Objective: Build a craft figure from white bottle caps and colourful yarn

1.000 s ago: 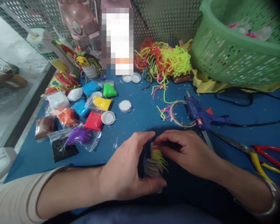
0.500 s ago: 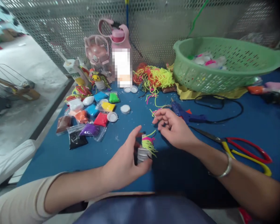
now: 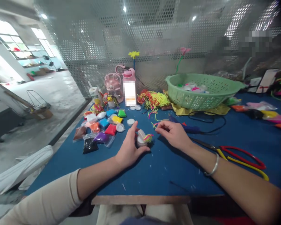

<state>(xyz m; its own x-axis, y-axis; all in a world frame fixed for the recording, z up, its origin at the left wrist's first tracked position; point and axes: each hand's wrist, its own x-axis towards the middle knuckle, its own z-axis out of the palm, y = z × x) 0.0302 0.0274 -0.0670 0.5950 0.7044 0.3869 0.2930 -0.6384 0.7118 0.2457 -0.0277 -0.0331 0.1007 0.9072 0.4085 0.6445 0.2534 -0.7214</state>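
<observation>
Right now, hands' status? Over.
Left hand around white piece with yellow-pink yarn fringe. Right hand near neon yarn scraps, grip unclear. Red-and-yellow-handled scissors beside right wrist.

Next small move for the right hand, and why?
Probably bring the right hand across to the yarn tuft: its yellow and pink strands stick out toward that hand, which is close but not touching them, while the left hand, curled around the small white tub, could steady it.
</observation>
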